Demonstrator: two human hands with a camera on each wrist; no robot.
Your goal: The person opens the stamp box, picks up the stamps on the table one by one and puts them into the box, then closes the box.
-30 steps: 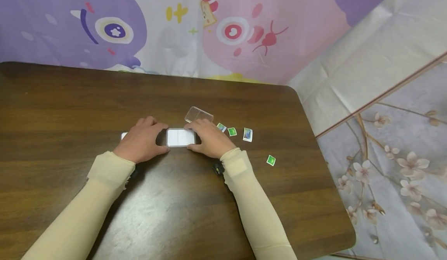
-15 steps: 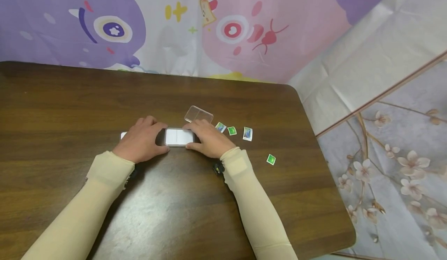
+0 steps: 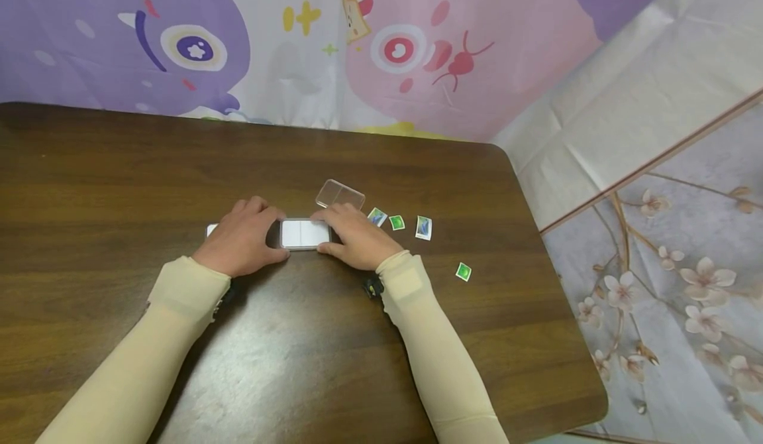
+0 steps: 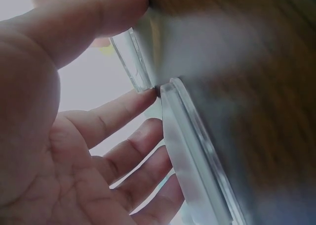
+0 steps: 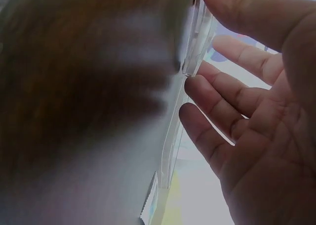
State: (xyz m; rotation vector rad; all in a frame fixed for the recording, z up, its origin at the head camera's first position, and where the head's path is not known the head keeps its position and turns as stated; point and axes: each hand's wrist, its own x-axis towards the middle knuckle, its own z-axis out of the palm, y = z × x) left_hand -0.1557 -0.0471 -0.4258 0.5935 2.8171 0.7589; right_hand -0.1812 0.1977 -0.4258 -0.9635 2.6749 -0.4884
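Note:
A shallow clear plastic case (image 3: 305, 234) with a white two-part inside lies flat on the table between both hands. My right hand (image 3: 359, 237) grips its right end, thumb on the near side and fingers on the far side. At the left end, my left hand (image 3: 237, 240) holds the corners between thumb and index finger; in the left wrist view that index fingertip (image 4: 148, 95) touches the case (image 4: 131, 62). Behind the right hand lies a clear plastic lid (image 3: 340, 194). A second clear-and-white case (image 4: 190, 151) sits beneath the left hand, mostly hidden in the head view.
Small stamp-like pictures lie to the right: two blue-green ones (image 3: 424, 228) and two green ones (image 3: 463, 272). The brown wooden table (image 3: 286, 364) ends at a cartoon-printed cloth (image 3: 298, 86) behind and a floral panel (image 3: 685, 285) on the right.
The case has slid slightly left, in between the left thumb and index finger, with the right hand shifting a little along with it. The left hand has stayed nearly still.

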